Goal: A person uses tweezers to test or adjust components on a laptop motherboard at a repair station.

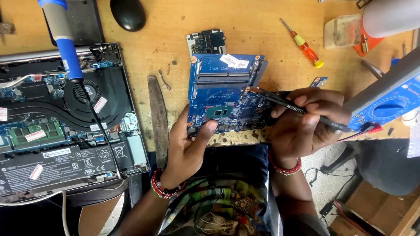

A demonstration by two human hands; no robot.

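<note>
Blue motherboard [223, 94] lay flat on the wooden workbench [175, 43], near its front edge, straight ahead of the person. Left hand [188, 144] gripped the board's lower left corner, thumb pressed on top beside the grey processor chip [218, 112], fingers curled under the edge; hand closed on the board. Right hand [302, 122] pinched a pair of black tweezers [288, 106], fingers clamped together around the shaft, tips angled left and touching the board just right of the memory slots [221, 78]. Both wrists wore red bead bracelets.

At left, an opened laptop [65, 126] acted as the main container: its bottom shell held a black fan [87, 91], copper-dark heat pipes, a green memory stick [37, 133] and a long black battery [57, 164]. A blue-handled soldering iron [61, 35] lay across the laptop, its cord trailing down over the battery. Black mouse [127, 13] sat at the top edge. A flat metal file-like strip [158, 118] lay between laptop and board.

At right, a red and yellow screwdriver [304, 43] lay on the bench, well apart from the board. A small translucent plastic tub [342, 30] stood top right; contents could not be told. Blue multimeter [385, 107] sat just beside the right hand, with red lead plugged in at its lower edge.
</note>
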